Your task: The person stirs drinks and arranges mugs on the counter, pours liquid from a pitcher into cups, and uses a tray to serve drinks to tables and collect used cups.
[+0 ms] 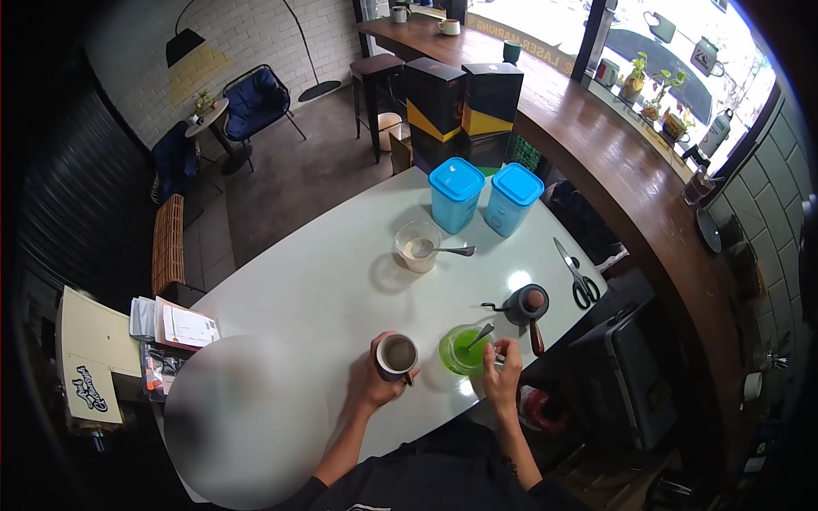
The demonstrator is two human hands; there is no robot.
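Note:
My left hand [381, 390] is wrapped round a dark cup [397, 356] with a pale inside, near the front edge of the white table. To its right stands a clear glass cup [463, 351] of bright green liquid, with a metal spoon [481, 335] leaning in it. The fingers of my right hand [503, 368] are closed at the handle of this glass cup. Further back, another clear cup [417, 247] holds a little pale stuff and a spoon [452, 251].
Two blue-lidded containers [456, 196] [514, 200] stand at the back of the white table [290, 281]. A dark pot [526, 305] with a wooden handle and black scissors [581, 281] lie to the right. Papers [183, 325] are at the left edge.

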